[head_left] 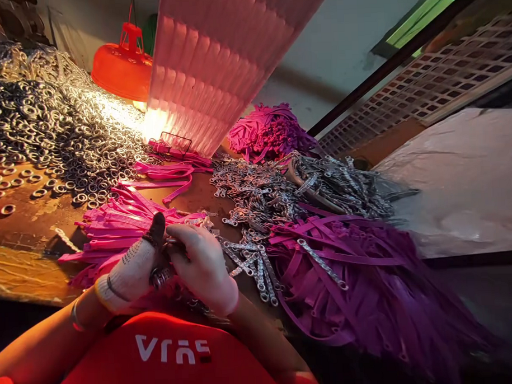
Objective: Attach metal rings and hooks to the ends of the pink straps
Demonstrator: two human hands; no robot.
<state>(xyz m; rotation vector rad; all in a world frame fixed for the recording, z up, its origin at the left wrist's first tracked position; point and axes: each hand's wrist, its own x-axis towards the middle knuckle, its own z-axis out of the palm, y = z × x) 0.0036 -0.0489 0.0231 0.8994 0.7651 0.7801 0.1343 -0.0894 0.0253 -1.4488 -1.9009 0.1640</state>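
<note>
Along the near left edge of the bench, worn wood lies bare in front of the loose metal rings; a narrower bare strip runs between the pink straps and the braided metal links. Elsewhere, heaps crowd the top: rings at the far left corner, purple straps spilling down on the right.

The left hand, in a knit glove with a dark thumb, curls around a cluster of ringed metal pieces. The right hand, in a pale glove, meets it with fingers bent narrow; whether they grip anything is hidden. Both are at the near side, over the pink straps.

A red lamp lights the rings beside a ribbed translucent panel. A curved-rimmed container holds more braided links; pale plastic sheeting covers the right side.
</note>
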